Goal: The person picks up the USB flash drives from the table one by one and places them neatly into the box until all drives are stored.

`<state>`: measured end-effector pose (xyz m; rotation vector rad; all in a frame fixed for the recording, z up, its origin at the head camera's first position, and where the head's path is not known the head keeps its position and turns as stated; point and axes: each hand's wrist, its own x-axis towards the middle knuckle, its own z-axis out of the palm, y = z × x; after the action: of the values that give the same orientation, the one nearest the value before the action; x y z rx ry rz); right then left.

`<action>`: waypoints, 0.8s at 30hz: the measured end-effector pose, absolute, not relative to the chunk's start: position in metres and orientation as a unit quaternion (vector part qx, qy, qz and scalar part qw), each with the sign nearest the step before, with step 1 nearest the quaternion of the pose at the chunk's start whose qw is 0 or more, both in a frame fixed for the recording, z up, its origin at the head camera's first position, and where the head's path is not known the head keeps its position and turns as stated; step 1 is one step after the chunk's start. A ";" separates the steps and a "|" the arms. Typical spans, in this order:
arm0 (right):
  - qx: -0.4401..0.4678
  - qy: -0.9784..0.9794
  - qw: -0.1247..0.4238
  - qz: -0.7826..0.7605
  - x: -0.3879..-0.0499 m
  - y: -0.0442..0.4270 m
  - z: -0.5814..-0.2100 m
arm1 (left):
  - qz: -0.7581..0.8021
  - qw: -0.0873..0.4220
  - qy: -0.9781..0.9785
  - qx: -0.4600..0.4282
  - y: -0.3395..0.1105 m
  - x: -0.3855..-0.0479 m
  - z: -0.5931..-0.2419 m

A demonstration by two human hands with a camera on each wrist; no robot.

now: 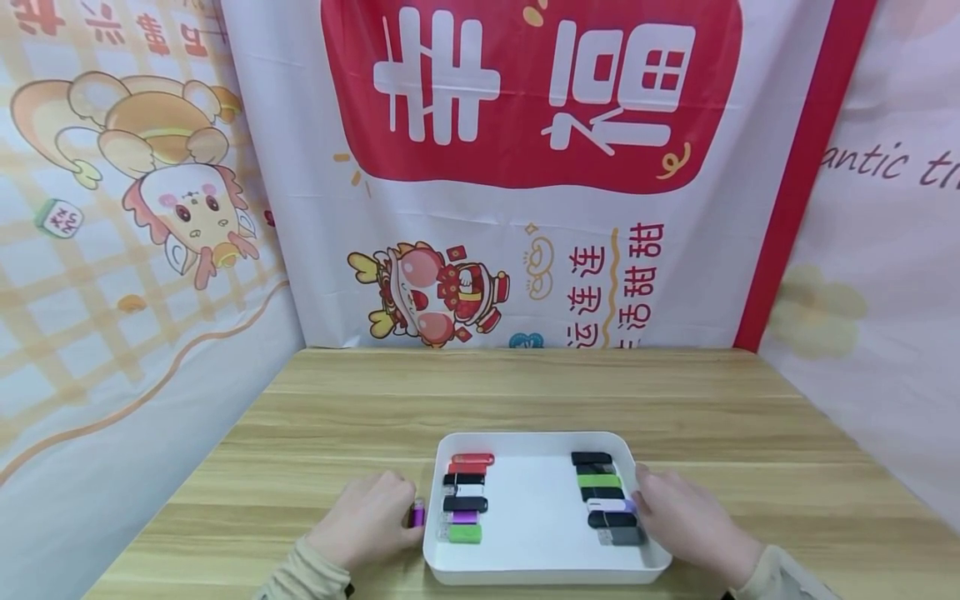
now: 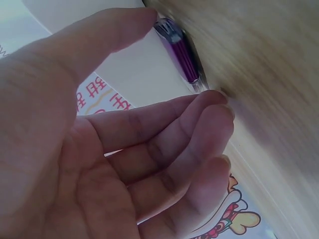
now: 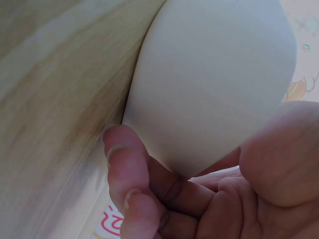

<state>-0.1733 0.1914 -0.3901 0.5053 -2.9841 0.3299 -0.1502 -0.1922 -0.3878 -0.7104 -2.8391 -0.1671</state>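
A white tray (image 1: 536, 508) lies on the wooden table, with USB flash drives in a column along each short side. Just outside its left wall stands a purple USB flash drive (image 1: 417, 514). My left hand (image 1: 373, 517) pinches this drive at its two ends between thumb and index finger; in the left wrist view the purple drive (image 2: 182, 57) spans the gap between them, and the other fingers are bent. At the tray's right wall my right hand (image 1: 693, 518) grips the rim, fingers along the outside of the tray (image 3: 209, 74) and thumb over the edge.
In the left column are red drives (image 1: 471, 460), black ones, a purple drive (image 1: 464, 517) and a green drive (image 1: 465, 533). Black, green, white and grey drives (image 1: 626, 536) form the right column. Printed cloths hang behind and beside the wooden table (image 1: 525, 387).
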 end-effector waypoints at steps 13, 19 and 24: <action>0.164 -0.979 0.042 0.114 -0.174 0.191 -0.390 | -0.052 0.120 -0.964 -0.232 -0.193 -0.152 -0.390; 0.159 -0.980 0.034 0.115 -0.174 0.191 -0.390 | -0.053 0.126 -0.961 -0.241 -0.193 -0.150 -0.389; 0.160 -0.980 0.037 0.113 -0.174 0.191 -0.390 | -0.056 0.129 -0.960 -0.244 -0.194 -0.149 -0.389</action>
<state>-0.1737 0.1910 -0.3902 0.4924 -3.0078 0.3473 -0.1494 -0.1936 -0.3894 -0.7086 -2.7897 -0.1614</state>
